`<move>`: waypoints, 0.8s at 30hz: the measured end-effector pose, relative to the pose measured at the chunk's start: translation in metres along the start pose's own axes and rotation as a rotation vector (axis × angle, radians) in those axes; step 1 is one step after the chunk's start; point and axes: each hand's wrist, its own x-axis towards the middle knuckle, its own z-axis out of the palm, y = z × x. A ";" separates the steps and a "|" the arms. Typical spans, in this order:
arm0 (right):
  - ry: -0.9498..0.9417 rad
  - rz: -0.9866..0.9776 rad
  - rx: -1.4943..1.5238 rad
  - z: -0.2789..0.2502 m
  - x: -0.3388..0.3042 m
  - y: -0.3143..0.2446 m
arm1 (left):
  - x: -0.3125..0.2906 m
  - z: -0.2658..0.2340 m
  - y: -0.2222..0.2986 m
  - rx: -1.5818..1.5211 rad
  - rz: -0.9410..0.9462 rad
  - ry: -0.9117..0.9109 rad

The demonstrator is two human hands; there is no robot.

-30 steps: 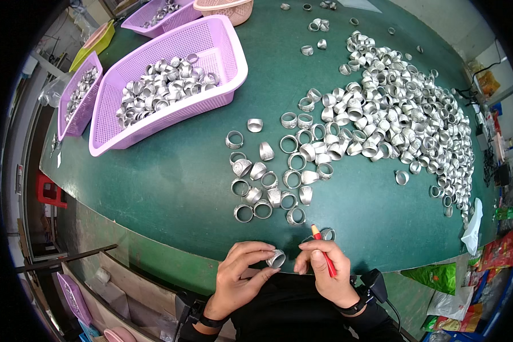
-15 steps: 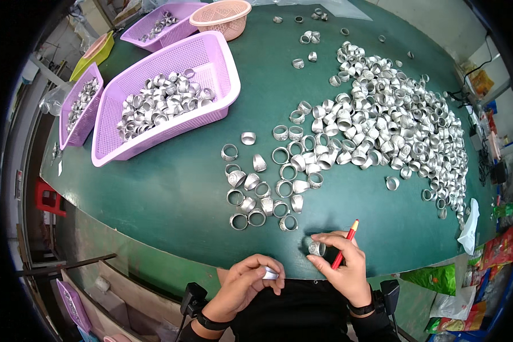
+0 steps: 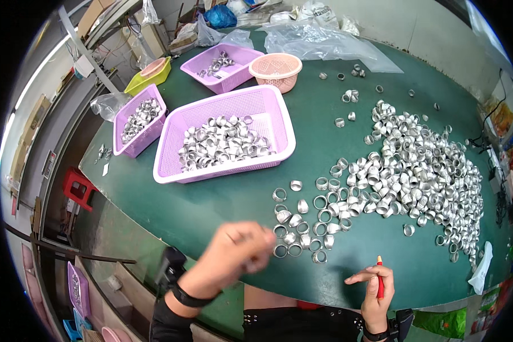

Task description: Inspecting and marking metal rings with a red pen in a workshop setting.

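My right hand [image 3: 373, 299] is low over the near edge of the green table, with a red pencil [image 3: 380, 288] held in it. Its index finger reaches out to the left, and no ring shows at its fingertips. My left hand [image 3: 233, 253] is raised in front of the nearest loose rings and smeared by motion. Its fingers look curled, but whether anything lies in them is hidden. Silver metal rings [image 3: 303, 228] are spread between the two hands. They run on into a large heap of rings [image 3: 427, 165] at the right.
A large lilac plastic basket [image 3: 164, 157] with rings inside stands at left. Behind it are two smaller lilac baskets [image 3: 132, 147] [image 3: 233, 85], a peach round basket [image 3: 275, 67] and a yellow basket [image 3: 132, 85]. Clear plastic sheeting [image 3: 325, 43] covers the far edge. A white scrap [image 3: 483, 271] lies right.
The view has swung, showing more of the far side. My left hand has risen and moved forward, and its white scrap no longer shows. The ring has left my right fingertips; the pencil stays.
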 end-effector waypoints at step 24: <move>-0.259 -0.047 -0.948 -0.037 0.032 0.010 | 0.049 -0.153 0.053 1.705 0.750 0.763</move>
